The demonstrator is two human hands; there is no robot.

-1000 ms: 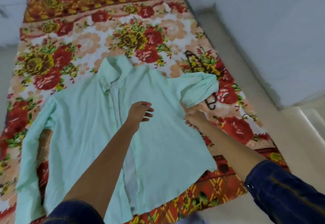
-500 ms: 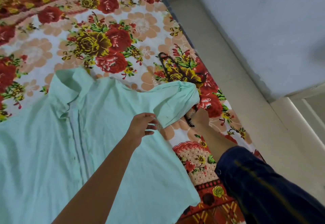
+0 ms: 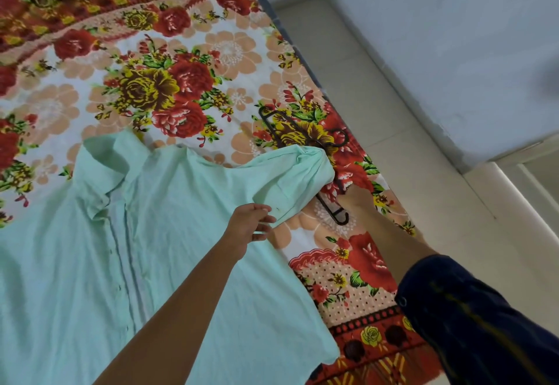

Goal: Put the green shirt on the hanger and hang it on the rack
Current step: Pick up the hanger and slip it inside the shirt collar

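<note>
Black wire hanger (image 3: 305, 139), half-hidden under the pale green cotton shirt (image 3: 169, 233) sleeve, is best pulled clear by right hand (image 3: 358, 198) (grip unclear) while left hand (image 3: 251, 226), fingers loose, lifts the sleeve.

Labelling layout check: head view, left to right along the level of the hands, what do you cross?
Green shirt body → left hand at the sleeve → black hanger tip → right hand, mostly hidden under the sleeve → pale floor.
</note>
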